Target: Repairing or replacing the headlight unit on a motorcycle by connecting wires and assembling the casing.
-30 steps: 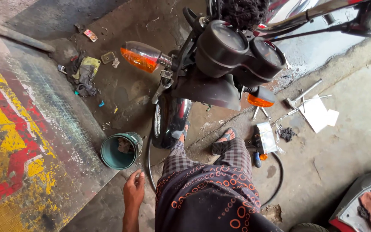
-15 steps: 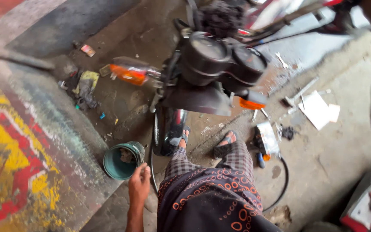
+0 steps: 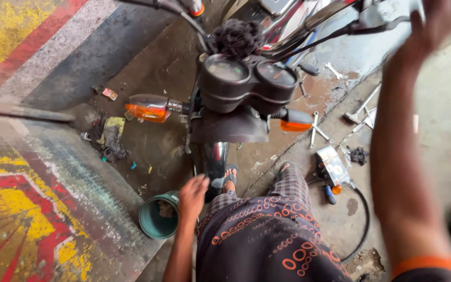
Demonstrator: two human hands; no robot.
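Observation:
I stand facing the front of a motorcycle, looking down at its twin round gauges [image 3: 246, 78] and chromed front fender [image 3: 215, 162]. My left hand [image 3: 191, 196] hangs low with loose fingers, just above the rim of a teal bucket [image 3: 155, 219] and beside the front wheel; it holds nothing. My right hand [image 3: 434, 26] is raised high at the top right, blurred, fingers spread, close to the handlebar lever [image 3: 382, 15] but not gripping it. Orange turn signals [image 3: 147, 109] stick out on both sides of the headlight. My sandalled feet flank the wheel.
Wrenches [image 3: 319, 130] and other metal tools [image 3: 364, 112] lie on the concrete to the right, with a small box [image 3: 335, 164] and a black cable [image 3: 364, 224]. A dirty rag [image 3: 110, 138] lies to the left, by a painted red and yellow floor [image 3: 22, 219].
My view has tilted closer to the motorcycle. My left hand rose from my side to the bucket's rim. My right arm swung up into view towards the handlebar.

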